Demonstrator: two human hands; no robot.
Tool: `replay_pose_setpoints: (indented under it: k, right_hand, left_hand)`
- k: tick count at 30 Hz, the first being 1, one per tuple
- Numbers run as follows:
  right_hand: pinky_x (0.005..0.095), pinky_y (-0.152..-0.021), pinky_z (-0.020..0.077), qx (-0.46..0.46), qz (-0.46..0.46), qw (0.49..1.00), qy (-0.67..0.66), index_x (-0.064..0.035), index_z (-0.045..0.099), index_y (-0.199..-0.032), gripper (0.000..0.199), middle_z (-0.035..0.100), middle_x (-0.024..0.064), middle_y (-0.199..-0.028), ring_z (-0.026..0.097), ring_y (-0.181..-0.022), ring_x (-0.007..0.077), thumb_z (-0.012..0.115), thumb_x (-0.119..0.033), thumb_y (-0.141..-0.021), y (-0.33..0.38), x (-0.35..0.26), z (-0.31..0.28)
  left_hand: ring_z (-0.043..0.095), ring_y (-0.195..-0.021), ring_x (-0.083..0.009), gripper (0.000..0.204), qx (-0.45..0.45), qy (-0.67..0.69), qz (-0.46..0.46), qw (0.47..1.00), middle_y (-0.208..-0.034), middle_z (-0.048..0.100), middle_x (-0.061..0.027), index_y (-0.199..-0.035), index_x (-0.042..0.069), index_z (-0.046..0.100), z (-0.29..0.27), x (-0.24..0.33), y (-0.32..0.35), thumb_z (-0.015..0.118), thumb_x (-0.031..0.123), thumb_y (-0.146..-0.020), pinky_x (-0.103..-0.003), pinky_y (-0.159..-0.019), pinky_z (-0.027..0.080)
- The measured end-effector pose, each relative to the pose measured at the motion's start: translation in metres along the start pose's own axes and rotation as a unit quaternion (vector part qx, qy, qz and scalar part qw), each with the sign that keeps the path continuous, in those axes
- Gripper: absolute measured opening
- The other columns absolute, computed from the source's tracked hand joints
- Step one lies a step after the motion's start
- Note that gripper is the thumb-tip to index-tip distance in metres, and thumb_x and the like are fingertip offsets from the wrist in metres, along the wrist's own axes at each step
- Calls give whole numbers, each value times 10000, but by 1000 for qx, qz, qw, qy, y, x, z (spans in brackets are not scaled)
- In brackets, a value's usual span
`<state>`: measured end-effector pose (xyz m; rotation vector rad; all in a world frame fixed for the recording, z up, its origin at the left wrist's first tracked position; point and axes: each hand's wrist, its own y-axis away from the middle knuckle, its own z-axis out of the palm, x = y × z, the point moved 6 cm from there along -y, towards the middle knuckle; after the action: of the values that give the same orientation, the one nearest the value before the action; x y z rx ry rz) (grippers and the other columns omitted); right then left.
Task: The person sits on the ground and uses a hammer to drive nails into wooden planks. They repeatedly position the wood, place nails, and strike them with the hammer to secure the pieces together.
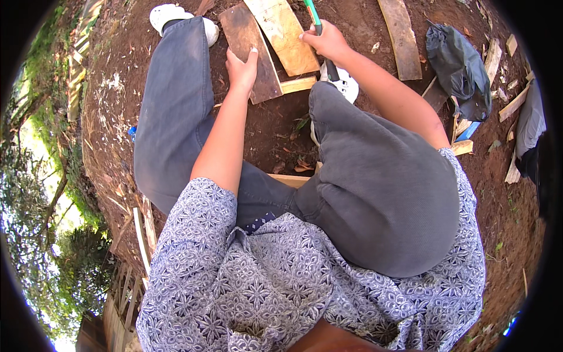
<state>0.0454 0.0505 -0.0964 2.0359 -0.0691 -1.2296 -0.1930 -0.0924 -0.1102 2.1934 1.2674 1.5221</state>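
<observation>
From where I stood, the person sat over bare soil (270, 132) with 2 boards laid out in front, between the feet. The dark board (243, 32) lay beneath the left hand (241, 69), its long axis running from the far left toward the near right. The pale board (284, 36) lay just to its right, close to parallel, between the 2 hands. The right hand (327, 42) was clenched around a green and black tool (317, 26), whose handle passed through the fist at a similar slant. The far end of the tool left the view at the top, so its working end could not be inspected. The deciding relation was sideways: the pale board was directly left of the right fist and its tool, while the dark board was farther left, nearest the left hand. The left thumb was spread from the fingers, with the fingertips by the dark board's left edge; whether they gripped it or merely rested there, I could not tell. A narrow wood strip (299, 85) showed at the near end of the pale board, with the right shoe (347, 88) just beside it.
</observation>
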Motion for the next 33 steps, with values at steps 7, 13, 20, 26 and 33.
replay_pose_setpoints:
  k: [7,13,20,26,33]
  right_hand:
    - [322,-589,516,-5,39,999,-20,-76,552,-989,357,605,28,-802,592,-658,126,811,-282,-855,17,2,-11]
    - [322,-577,510,4,34,999,-19,-77,563,-982,332,599,27,-806,578,-652,129,793,-288,-871,23,-6,-9]
    - [351,-650,538,-39,26,998,49,-63,587,-1015,352,653,78,-851,652,-749,170,801,-293,-856,33,5,0]
    - [386,-763,513,-27,-4,995,96,-55,600,-962,351,672,102,-869,657,-830,212,800,-315,-838,38,27,3]
    - [382,-755,518,-13,-9,997,69,-50,597,-946,331,681,103,-864,659,-810,206,794,-292,-838,36,23,7]
  left_hand:
    - [572,-1273,-311,691,-15,77,16,997,-1397,559,-219,-1467,-26,376,4,11,7,726,248,-938,-405,-1074,440]
    - [569,-1271,-288,677,-13,85,7,996,-1394,566,-204,-1467,-22,364,3,14,10,720,240,-955,-392,-1078,435]
    - [584,-1248,-276,678,-4,98,-3,995,-1357,593,-194,-1467,-24,366,5,9,7,732,212,-947,-375,-1057,452]
    - [360,-1431,-432,998,123,-144,109,976,-1587,290,-278,-1598,33,245,-1,31,24,785,437,-863,-499,-1167,331]
    - [203,-1494,-508,1044,53,-300,173,937,-1651,146,-262,-1624,189,277,19,67,50,773,597,-801,-640,-1152,306]
